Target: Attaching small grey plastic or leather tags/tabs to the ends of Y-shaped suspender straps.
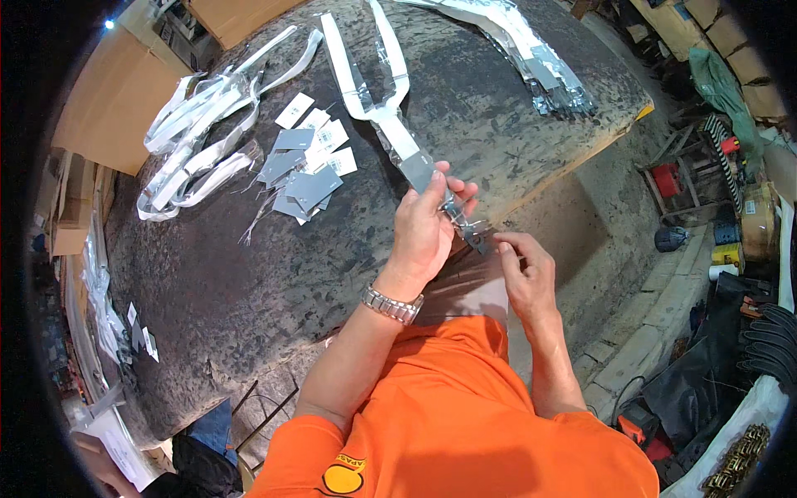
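Observation:
My left hand point(427, 220) is closed around the near end of a white strap point(397, 137) partly wrapped in clear plastic, its two bands spreading toward the far edge of the table. A grey tag point(418, 170) lies along the strap under my thumb. Small shiny metal fittings point(471, 236) stick out past my left fingers. Right beside them, my right hand point(529, 270) has its thumb and forefinger drawn together; whatever is between them is too small to make out. Left of the strap lies a loose pile of grey and white tags point(311, 184) with thin strings.
A heap of white straps in plastic point(199, 137) lies on the dark worn table point(249, 274) at left. More wrapped straps point(531, 58) lie at the far right. Cardboard boxes point(108, 91) stand at the far left. A person's hand point(104, 465) shows at lower left.

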A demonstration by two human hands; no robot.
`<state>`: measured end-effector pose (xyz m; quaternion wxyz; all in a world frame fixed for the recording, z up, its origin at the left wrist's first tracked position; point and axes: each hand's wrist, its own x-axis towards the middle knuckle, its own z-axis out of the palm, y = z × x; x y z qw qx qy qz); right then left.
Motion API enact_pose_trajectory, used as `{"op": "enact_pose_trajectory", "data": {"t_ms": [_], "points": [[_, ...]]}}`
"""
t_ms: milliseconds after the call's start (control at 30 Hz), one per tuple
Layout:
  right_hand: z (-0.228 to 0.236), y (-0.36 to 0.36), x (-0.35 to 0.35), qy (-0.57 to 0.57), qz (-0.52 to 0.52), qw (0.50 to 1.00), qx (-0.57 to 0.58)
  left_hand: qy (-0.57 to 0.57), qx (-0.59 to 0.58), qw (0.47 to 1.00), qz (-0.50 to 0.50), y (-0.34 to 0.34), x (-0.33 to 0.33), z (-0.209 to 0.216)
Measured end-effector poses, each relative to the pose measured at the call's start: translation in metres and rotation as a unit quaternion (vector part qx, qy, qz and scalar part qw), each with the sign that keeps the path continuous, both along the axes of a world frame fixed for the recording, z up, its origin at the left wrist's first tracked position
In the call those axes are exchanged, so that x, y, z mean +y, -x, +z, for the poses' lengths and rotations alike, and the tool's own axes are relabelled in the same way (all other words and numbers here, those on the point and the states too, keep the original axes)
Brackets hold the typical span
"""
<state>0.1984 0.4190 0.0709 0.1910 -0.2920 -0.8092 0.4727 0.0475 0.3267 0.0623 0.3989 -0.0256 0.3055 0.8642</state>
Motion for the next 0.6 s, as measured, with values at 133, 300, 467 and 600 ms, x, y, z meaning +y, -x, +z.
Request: {"op": "enact_pose_trajectory", "data": {"t_ms": [133, 300, 467, 600], "points": [[0.017, 0.000, -0.006, 0.126, 0.014, 0.991, 0.035, 0.004, 0.022, 1.000, -0.005, -0.002, 0.003, 0.002], [0.011, 0.021, -0.004, 0.431, 0.017, 0.901, 0.046, -0.035, 0.067, 0.997, 0.028, -0.019, 0.010, -0.005], [-0.005, 0.033, -0.007, 0.456, 0.016, 0.882, 0.119, -0.034, 0.082, 0.996, 0.029, -0.029, 0.019, -0.009], [-0.005, 0.037, -0.005, 0.423, -0.016, 0.896, 0.134, -0.055, 0.091, 0.993, 0.043, -0.026, 0.021, -0.011]]}}
